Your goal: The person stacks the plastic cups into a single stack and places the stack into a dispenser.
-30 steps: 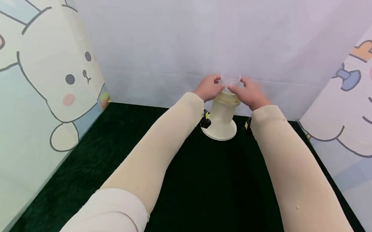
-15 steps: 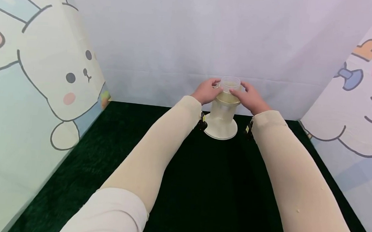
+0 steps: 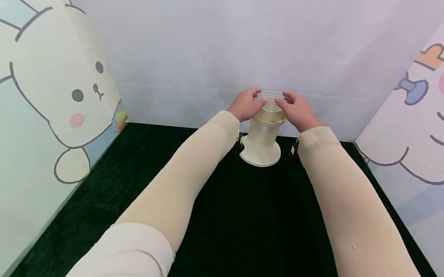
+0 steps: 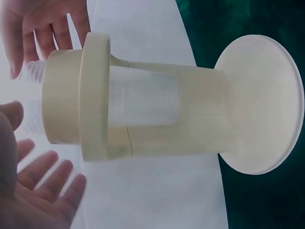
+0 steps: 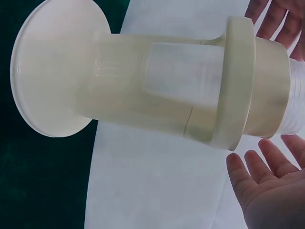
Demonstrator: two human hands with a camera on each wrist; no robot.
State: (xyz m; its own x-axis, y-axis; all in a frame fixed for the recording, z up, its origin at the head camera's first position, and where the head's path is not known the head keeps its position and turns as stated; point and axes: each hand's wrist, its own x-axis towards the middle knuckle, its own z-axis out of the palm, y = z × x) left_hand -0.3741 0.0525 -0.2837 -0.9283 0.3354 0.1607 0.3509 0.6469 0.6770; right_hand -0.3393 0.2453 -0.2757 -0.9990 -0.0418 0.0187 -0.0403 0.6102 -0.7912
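A cream cup holder [image 3: 262,134] with a round base stands upright at the far side of the green surface. A stack of clear plastic cups [image 3: 271,100] sits in its open top and also shows through the cutout in its side in both wrist views. My left hand [image 3: 244,105] is at the left of the cups, its thumb close to them and its fingers spread. On the other side, my right hand [image 3: 299,111] has its fingers loosely extended near the rim. In the wrist views, fingers [image 4: 47,181] of both hands stand apart from the holder; whether the thumbs touch the cups is unclear.
A dark green cloth [image 3: 239,224] covers the surface. Right behind the holder hangs a white backdrop [image 3: 212,40]. Side panels with a cartoon rabbit [image 3: 57,82] and another cartoon figure [image 3: 429,125] border the left and right.
The cups have sunk a little deeper into the holder since a second ago. My hands have eased slightly apart around them. The head view has shifted slightly.
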